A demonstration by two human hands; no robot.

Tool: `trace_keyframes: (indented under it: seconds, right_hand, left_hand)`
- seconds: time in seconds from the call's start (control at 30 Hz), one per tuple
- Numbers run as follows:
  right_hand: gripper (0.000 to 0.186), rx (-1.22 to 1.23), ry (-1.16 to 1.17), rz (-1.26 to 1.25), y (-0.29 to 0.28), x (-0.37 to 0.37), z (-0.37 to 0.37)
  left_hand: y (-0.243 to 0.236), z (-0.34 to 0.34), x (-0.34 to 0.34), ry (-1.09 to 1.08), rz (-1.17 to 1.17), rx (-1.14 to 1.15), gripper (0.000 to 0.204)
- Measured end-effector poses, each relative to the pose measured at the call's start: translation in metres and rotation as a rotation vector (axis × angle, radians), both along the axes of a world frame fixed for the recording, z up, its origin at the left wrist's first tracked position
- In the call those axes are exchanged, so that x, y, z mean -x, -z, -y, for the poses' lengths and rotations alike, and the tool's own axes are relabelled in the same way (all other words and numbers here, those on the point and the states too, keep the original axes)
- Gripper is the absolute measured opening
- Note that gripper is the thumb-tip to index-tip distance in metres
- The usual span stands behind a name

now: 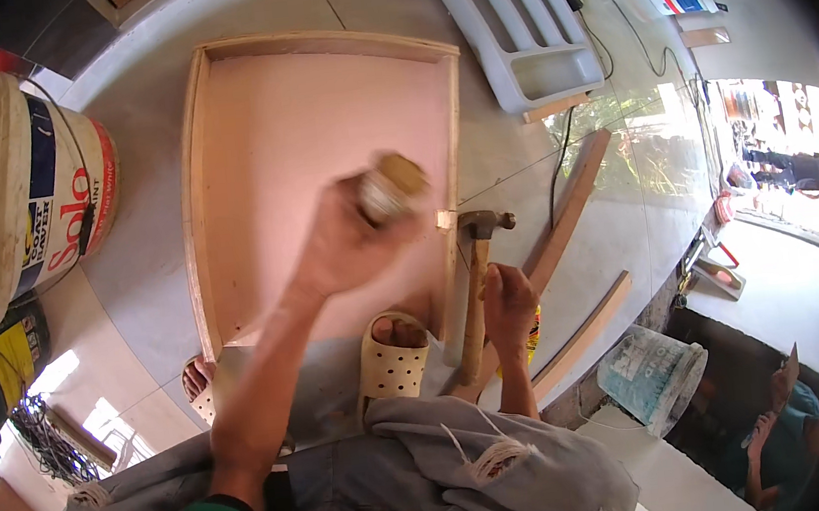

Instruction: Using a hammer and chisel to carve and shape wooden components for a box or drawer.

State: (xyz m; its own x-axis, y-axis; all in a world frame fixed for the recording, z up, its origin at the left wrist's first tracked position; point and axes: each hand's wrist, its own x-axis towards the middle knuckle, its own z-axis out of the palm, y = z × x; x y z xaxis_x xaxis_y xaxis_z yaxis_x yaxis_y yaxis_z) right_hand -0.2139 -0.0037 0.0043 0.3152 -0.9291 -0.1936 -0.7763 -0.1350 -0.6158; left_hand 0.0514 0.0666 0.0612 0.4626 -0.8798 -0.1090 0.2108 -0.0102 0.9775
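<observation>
My left hand is raised over a shallow wooden drawer box with a pale pink bottom. Its fingers are wrapped round a round silver-and-tan object, smeared by motion, so its kind is unclear. Just outside the box's right side, a claw hammer with a wooden handle stands head up, at a slight tilt. My right hand is closed like a fist right beside the handle. Its fingertips reach the handle's edge, but whether they grip it or pinch something small cannot be made out.
Wood strips lie to the right. A grey cutlery tray with a cable beside it is farther off. Paint buckets stand left and far right, a dirty pail nearer right. Another person sits at lower right. My sandals touch the floor near the box.
</observation>
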Motion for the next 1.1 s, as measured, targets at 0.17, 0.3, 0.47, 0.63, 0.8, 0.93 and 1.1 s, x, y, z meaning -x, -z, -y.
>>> trace_keyframes:
  seconds: [0.17, 0.3, 0.47, 0.63, 0.8, 0.93, 1.1]
  right_hand:
    - [0.021, 0.229, 0.008, 0.118, -0.015, 0.022, -0.01]
    - [0.025, 0.291, 0.234, 0.2, -0.051, 0.047, -0.009]
    - [0.028, 0.187, 0.401, 0.545, -0.067, 0.062, -0.005]
    - [0.025, 0.168, 0.297, 0.382, -0.047, 0.061, -0.017]
    - [0.022, 0.196, 0.178, 0.206, -0.018, 0.053, -0.031]
    - [0.02, 0.208, 0.133, 0.159, -0.009, 0.05, -0.037]
    - [0.018, 0.225, 0.097, 0.121, -0.006, 0.051, -0.038]
  left_hand:
    - [-0.031, 0.015, 0.099, 0.305, 0.552, 0.111, 0.05]
    - [-0.035, 0.028, 0.154, 0.433, 0.821, 0.208, 0.042]
    - [-0.028, 0.037, 0.164, 0.419, 0.818, 0.333, 0.028]
    - [-0.025, 0.049, 0.15, 0.314, 0.664, 0.337, 0.03]
    - [-0.013, 0.061, 0.134, 0.283, 0.649, 0.341, 0.035]
    - [-0.006, 0.068, 0.136, 0.279, 0.639, 0.357, 0.035]
    - [-0.002, 0.066, 0.137, 0.34, 0.606, 0.322, 0.034]
